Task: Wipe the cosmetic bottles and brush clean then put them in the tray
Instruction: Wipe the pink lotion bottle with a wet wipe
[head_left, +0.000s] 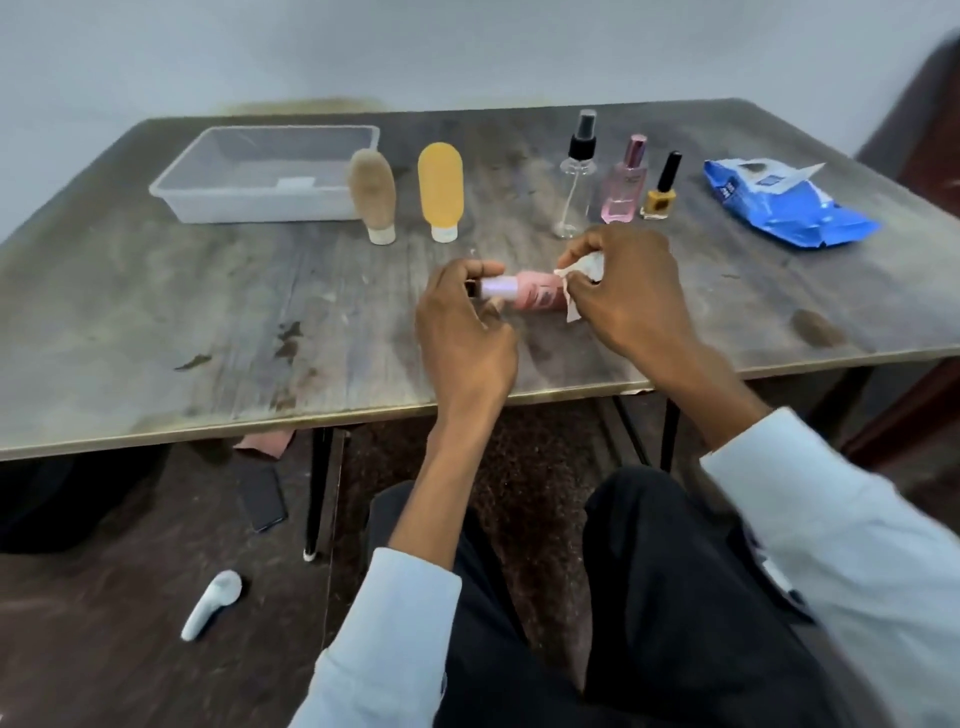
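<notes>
Counted: 1 clear tray (218, 171), 2 squeeze tubes (440, 189) standing cap-down, 3 spray bottles (576, 171) incl. the pink 1 held, 1 nail polish (661, 195), 1 blue wipes pack (784, 208), 1 wipe (574, 304), 2 hands (462, 332).

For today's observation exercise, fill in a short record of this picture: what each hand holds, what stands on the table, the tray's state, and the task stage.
left hand: grips the cap end of the pink bottle, held sideways
right hand: pinches a white wipe against the bottle's other end
standing on table: tan tube, orange tube, clear spray bottle, pink perfume bottle, yellow nail polish
tray: no bottles inside
wipes pack: blue, opened
stage: wiping a bottle
</notes>
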